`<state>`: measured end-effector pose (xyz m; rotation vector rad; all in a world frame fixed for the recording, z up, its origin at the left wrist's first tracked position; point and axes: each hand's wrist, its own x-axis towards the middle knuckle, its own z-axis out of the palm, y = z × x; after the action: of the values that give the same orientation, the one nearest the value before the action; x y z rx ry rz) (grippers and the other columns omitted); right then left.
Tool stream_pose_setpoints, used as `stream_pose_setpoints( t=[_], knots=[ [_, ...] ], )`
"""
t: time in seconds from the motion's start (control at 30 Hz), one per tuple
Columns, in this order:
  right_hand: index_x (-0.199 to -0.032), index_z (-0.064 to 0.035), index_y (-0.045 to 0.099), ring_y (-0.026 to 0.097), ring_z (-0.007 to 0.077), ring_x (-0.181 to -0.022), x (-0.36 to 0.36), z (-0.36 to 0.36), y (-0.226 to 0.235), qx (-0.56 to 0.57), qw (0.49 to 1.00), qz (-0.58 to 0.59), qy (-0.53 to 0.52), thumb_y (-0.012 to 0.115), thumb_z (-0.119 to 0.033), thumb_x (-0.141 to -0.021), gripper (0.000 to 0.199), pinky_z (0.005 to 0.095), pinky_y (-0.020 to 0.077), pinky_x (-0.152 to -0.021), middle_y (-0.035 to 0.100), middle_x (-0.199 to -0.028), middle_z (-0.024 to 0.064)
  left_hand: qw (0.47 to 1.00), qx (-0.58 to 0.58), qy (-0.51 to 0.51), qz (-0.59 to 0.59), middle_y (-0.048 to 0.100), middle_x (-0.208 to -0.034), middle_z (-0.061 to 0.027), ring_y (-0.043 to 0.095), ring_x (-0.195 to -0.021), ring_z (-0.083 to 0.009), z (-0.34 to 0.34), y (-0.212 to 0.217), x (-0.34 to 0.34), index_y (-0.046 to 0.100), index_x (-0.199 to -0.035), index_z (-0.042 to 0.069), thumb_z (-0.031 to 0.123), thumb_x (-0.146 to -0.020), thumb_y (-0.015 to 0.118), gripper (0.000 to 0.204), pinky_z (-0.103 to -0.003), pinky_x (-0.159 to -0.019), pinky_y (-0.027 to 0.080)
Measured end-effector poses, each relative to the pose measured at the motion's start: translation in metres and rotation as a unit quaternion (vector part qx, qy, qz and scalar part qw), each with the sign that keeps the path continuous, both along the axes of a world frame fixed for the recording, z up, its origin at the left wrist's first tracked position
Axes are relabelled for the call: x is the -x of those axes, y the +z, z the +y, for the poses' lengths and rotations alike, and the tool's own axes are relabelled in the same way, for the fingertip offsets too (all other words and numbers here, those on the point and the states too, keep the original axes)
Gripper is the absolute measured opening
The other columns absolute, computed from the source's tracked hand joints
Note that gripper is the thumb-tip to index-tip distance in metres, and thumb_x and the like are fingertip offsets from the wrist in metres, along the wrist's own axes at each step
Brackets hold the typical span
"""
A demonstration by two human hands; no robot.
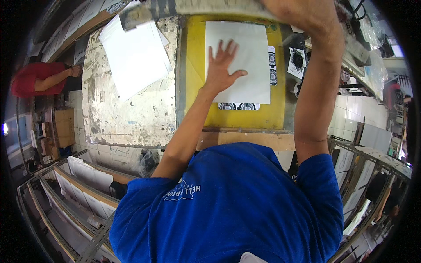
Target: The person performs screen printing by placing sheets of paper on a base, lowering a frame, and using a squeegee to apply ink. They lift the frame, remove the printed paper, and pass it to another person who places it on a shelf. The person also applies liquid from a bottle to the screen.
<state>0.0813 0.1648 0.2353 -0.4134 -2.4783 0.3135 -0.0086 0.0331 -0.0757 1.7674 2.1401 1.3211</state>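
Observation:
My left hand [224, 68] lies over a large white sheet [245, 48], its fingers spread and slightly blurred. That sheet rests on a yellow panel [274, 111]. Black round emblems on a printed sheet [272, 65] peek out past its right and lower edges. At the top, my right hand [298, 13] reaches up beside a blurred, paint-stained bar [197, 8] that spans the far side. The picture's edge cuts off its fingers, so their grip cannot be made out.
Left of the panel, a stack of white sheets [136, 57] lies on a paint-spattered board [98, 118]. A card with a black ink blot [297, 59] is at right. Metal racks [83, 184] stand at lower left. A person in a red shirt [41, 79] works at far left.

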Motion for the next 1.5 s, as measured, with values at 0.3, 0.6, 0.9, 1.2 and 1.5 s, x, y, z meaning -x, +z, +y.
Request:
stream_pose_setpoints(
  t=[0.3, 0.6, 0.9, 1.2, 1.5],
  knots=[
    [-0.127, -0.0258, 0.072, 0.059, 0.0259, -0.073, -0.064, -0.08, -0.107, -0.048, 0.999, -0.022, 0.012, 0.079, -0.024, -0.076, 0.052, 0.0381, 0.042, -0.064, 0.055, -0.074, 0.0066, 0.83, -0.193, 0.161, -0.498, 0.06, -0.132, -0.011, 0.061, -0.117, -0.024, -0.154, 0.052, -0.006, 0.034, -0.155, -0.004, 0.008, -0.062, 0.097, 0.113, -0.036, -0.1, 0.053],
    [-0.146, -0.0232, 0.057, 0.058, 0.0336, -0.088, -0.078, -0.099, -0.263, 0.095, 0.98, -0.167, 0.047, 0.082, -0.016, -0.071, 0.079, 0.0475, 0.0409, -0.091, 0.06, -0.095, 0.0114, 0.962, 0.036, 0.242, -0.123, 0.047, -0.151, -0.0188, 0.043, -0.137, -0.0373, -0.2, -0.044, -0.019, 0.061, -0.137, 0.004, 0.021, -0.046, 0.098, 0.1, -0.05, -0.115, 0.034],
    [-0.138, -0.0203, 0.062, 0.052, 0.0283, -0.108, -0.034, -0.043, -0.302, 0.065, 0.984, -0.161, -0.037, 0.077, -0.01, -0.06, 0.08, 0.0487, 0.0326, -0.096, 0.056, -0.107, 0.0087, 0.958, 0.093, 0.265, -0.064, 0.043, -0.154, -0.0208, 0.039, -0.136, -0.042, -0.201, -0.036, -0.02, 0.066, -0.13, 0.004, 0.03, -0.047, 0.096, 0.092, -0.053, -0.113, 0.03],
    [-0.139, -0.024, 0.061, 0.053, 0.0279, -0.105, 0.068, 0.094, -0.327, -0.043, 0.996, -0.077, -0.032, 0.07, -0.017, -0.059, 0.08, 0.0497, 0.0339, -0.093, 0.058, -0.105, 0.0073, 0.957, 0.089, 0.259, -0.092, 0.04, -0.155, -0.0242, 0.038, -0.138, -0.0428, -0.204, -0.04, -0.02, 0.064, -0.135, 0.006, 0.034, -0.049, 0.096, 0.095, -0.055, -0.113, 0.029],
    [-0.154, -0.0267, 0.045, 0.053, 0.0329, -0.123, 0.139, 0.189, -0.322, -0.098, 0.985, -0.139, -0.019, 0.076, -0.026, -0.067, 0.093, 0.0554, 0.0374, -0.093, 0.059, -0.133, 0.0139, 0.959, 0.067, 0.258, -0.096, 0.04, -0.156, -0.0237, 0.038, -0.138, -0.0417, -0.206, -0.045, -0.019, 0.061, -0.14, 0.008, 0.042, -0.053, 0.094, 0.099, -0.055, -0.114, 0.027]
  ],
)
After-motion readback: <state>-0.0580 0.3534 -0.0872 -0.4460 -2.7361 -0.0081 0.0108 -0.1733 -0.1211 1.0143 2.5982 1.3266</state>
